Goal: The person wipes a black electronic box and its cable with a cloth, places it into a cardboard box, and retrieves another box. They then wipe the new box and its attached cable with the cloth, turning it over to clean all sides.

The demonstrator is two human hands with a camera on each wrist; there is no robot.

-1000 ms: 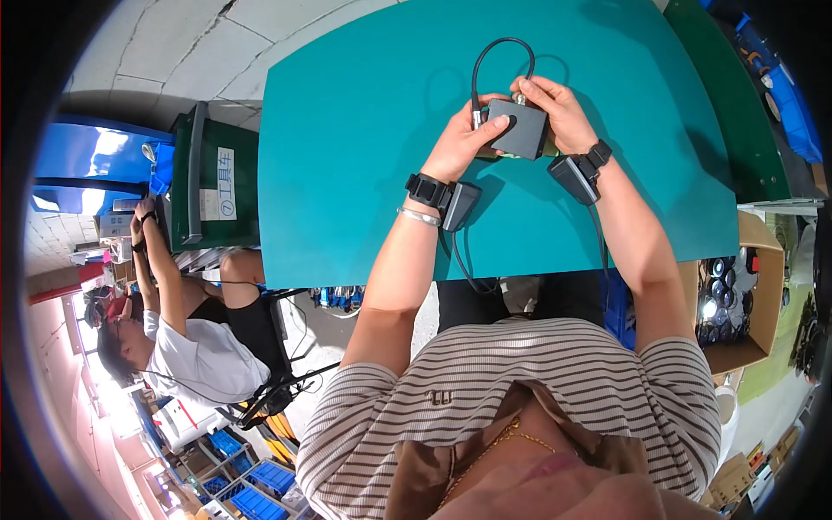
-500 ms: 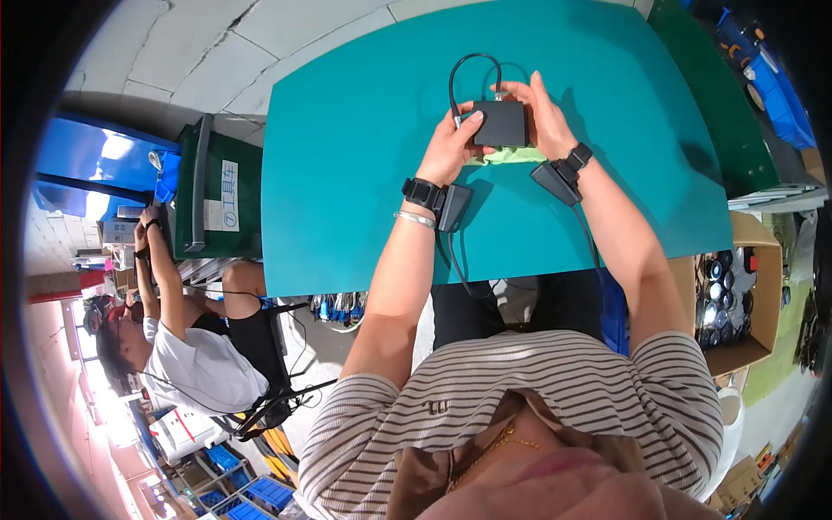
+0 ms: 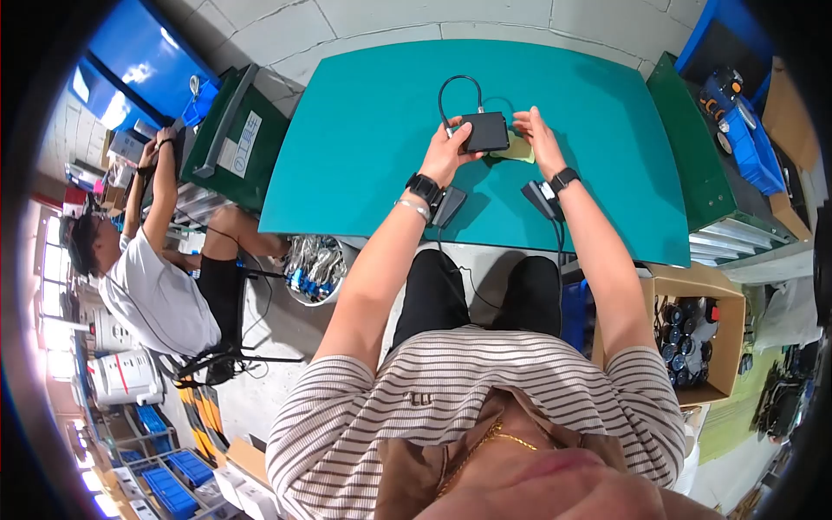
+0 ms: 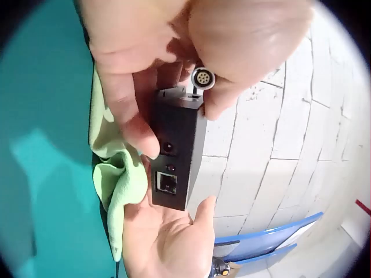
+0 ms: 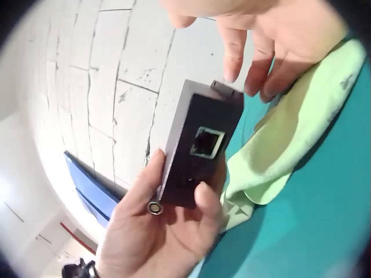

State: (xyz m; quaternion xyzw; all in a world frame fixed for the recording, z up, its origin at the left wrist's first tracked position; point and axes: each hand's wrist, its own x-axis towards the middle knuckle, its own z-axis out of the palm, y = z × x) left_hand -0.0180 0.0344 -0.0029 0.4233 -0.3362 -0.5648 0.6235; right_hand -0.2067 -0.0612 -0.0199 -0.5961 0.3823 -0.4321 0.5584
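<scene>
My left hand (image 3: 445, 152) grips a flat black electronics box (image 3: 485, 132), thumb on its broad face. A black cable (image 3: 460, 78) loops from the far edge of the box back to that hand. The cable's round multi-pin plug (image 4: 203, 78) sticks out by the left palm in the left wrist view. One narrow side of the box carries a square network socket (image 5: 207, 142) and small round holes. To the right of the box is my right hand (image 3: 544, 149), fingers extended and holding nothing. A light green cloth (image 3: 518, 148) lies on the table beneath both hands.
The green table (image 3: 373, 113) ends at a block wall (image 3: 390, 19). Tool carts stand left (image 3: 236, 130) and right (image 3: 693, 165). A carton of dark round parts (image 3: 693, 334) sits low on the right. Another person (image 3: 156, 290) sits at the left.
My right hand has left the metal connector on the box's far edge and drawn apart to the right. The left hand keeps holding the box. The head view has shifted, showing more wall.
</scene>
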